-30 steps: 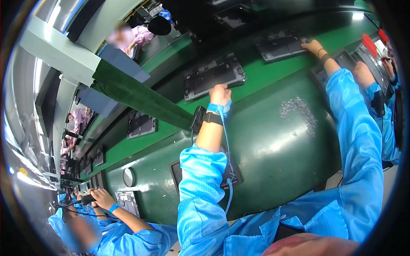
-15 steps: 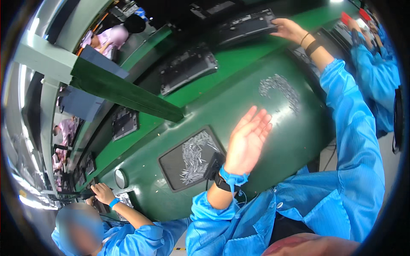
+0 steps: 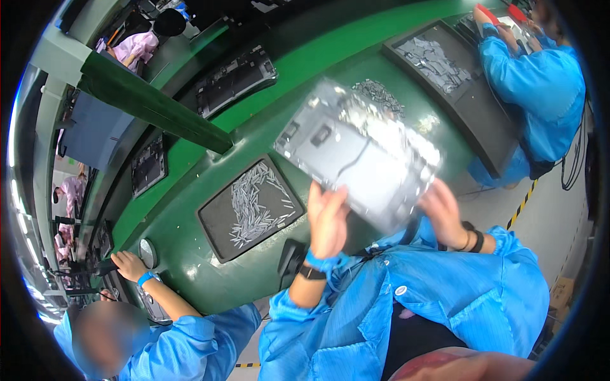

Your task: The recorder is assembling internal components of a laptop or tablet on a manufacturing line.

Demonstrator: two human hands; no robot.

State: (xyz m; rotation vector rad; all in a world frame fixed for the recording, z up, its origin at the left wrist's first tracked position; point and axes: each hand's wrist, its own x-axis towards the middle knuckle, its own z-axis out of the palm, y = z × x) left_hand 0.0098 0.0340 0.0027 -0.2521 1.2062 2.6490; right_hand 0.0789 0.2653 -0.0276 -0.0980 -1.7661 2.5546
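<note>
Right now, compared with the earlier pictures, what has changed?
The right hand has brought the device panel off the green belt, toward the person; the left hand, empty just before, now holds it too. The dark tray of grey strips stays on the table.

We found the scene brightly lit; the hardest light came from the white light strips (image 3: 14,136) at the left edge, which looked nearly burnt out. On the glossy green tabletop (image 3: 171,222) we saw pale patches of glare. The flat electronic panel (image 3: 375,159) carried strong white highlights, and motion blur smeared its outline, as well as the right hand (image 3: 445,216). To us, the grey strips (image 3: 251,206) appeared sharper. The upper middle background was quite dark. Toward the rim, straight edges bent, and black darkness closed the corners. A soft blur veiled a co-worker's head (image 3: 108,336).
</note>
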